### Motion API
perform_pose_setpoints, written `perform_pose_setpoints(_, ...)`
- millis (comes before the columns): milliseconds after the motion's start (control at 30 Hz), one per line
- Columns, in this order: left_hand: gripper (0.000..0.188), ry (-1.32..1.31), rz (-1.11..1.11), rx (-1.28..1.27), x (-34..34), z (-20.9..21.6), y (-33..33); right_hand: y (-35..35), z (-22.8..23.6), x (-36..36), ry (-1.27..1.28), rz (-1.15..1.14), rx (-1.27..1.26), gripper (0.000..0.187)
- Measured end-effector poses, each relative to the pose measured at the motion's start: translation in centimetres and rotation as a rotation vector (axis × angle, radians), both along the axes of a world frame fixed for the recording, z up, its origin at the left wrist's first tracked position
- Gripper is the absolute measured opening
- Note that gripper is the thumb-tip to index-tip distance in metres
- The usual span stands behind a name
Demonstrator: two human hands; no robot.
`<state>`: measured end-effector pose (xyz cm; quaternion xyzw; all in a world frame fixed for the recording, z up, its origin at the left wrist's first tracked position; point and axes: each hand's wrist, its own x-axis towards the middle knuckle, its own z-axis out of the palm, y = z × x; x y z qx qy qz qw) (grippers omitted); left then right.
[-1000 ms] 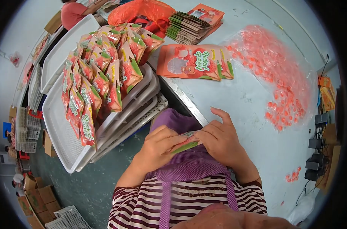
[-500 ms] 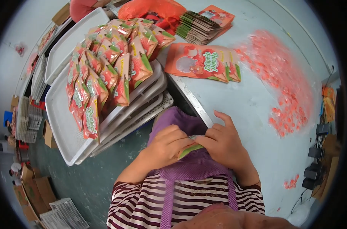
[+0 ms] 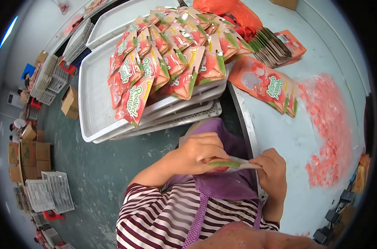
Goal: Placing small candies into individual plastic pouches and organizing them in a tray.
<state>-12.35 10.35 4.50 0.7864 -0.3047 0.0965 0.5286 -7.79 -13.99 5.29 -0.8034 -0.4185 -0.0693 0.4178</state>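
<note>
Between my two hands, close in front of the purple apron, is a pink and green snack pouch (image 3: 225, 164), seen nearly edge-on. My left hand (image 3: 203, 153) is closed around one end of it. At the other end, my right hand (image 3: 271, 168) pinches a pale corner between thumb and fingers. Flat pink pouches (image 3: 259, 81) lie overlapped on the table near its edge, beyond my hands. To the left, many filled pouches (image 3: 167, 58) stand and lean in rows in a white mesh tray (image 3: 95, 103).
The tray tops a stack (image 3: 188, 114) of trays. Behind the flat pouches are a bundle of pouches (image 3: 271, 45) and an orange plastic bag (image 3: 234, 14). Small red-capped pieces (image 3: 329, 137) in clear plastic cover the table's right. Crates (image 3: 57, 189) and cardboard boxes (image 3: 28, 155) stand at far left.
My view has swung left, so the tray and table appear farther right. My hands have drawn apart, with the pouch stretched between them; the right hand now grips its far corner.
</note>
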Motion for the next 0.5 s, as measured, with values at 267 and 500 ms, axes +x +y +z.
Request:
perform_pose_setpoints(267, 0.048, 0.292, -0.208, -0.107, -2.0, -2.6, 1.8, 0.4, 0.3, -0.5, 0.068, 0.040, 0.243, 0.016)
perform_pose_setpoints(500, 0.027, -0.101, 0.977, -0.396, -8.9, 2.9, 6.6, -2.2, -1.2, 1.1, 0.190, -0.178, 0.529, 0.013)
